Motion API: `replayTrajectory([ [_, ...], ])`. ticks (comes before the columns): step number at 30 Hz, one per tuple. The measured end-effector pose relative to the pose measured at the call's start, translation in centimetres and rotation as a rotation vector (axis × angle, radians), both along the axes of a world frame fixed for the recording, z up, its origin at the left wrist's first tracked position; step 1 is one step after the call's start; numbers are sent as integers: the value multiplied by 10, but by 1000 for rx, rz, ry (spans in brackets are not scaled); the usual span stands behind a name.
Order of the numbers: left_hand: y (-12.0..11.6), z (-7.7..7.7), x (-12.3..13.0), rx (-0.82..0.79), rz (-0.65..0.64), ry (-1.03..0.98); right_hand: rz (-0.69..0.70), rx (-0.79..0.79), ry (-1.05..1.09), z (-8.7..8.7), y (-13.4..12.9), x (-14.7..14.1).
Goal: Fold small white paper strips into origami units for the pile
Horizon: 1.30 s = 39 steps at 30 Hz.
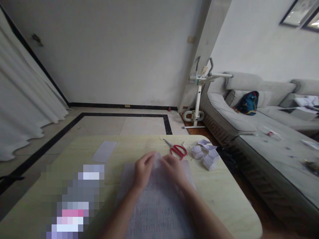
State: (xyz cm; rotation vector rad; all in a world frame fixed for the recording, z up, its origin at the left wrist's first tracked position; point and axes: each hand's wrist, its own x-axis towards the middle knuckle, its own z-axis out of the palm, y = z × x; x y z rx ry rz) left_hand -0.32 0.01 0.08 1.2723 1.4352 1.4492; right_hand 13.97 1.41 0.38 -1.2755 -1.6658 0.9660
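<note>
My left hand point(145, 168) and my right hand point(173, 168) are raised over a large sheet of paper point(157, 209) covered in lines of writing. Between them they pinch a small whitish piece of paper point(157, 161), one side in each hand's closed fingers. Motion blurs its outline. Just beyond my right hand lies a pair of scissors point(178, 150) with red handles, its blades pointing away to the left. Crumpled and folded paper pieces point(209, 158) sit to the right of the scissors.
A flat pale paper slip point(104, 151) lies on the light wooden table point(224, 196) at the far left. A blurred-out patch point(77, 199) covers something at the near left. Beyond the table stand an exercise machine point(198, 96) and, to the right, a grey sofa point(271, 156).
</note>
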Motion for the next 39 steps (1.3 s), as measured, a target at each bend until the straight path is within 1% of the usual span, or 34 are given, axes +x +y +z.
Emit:
replayTrajectory([
  [6,1,-3,0,-16,-12,-18,-31,-17,8,6,0,-2],
  [9,2,-5,1,-44,-16,-66,-41,-24,34,6,0,-3],
  [13,2,-5,3,-95,-64,-130,-72,-32,117,4,2,-3],
  [19,1,1,3,-69,-76,-29,-59,-43,154,6,0,-5],
  [23,0,1,4,-27,-84,8,-60,6,114,10,-4,-6],
  [29,-4,3,7,-29,-87,16,-26,100,91,12,-6,-2],
  [34,-6,5,5,-44,-92,41,-7,58,72,15,-8,-1],
  [39,-4,2,5,-32,-88,39,-10,73,86,13,-7,-3],
])
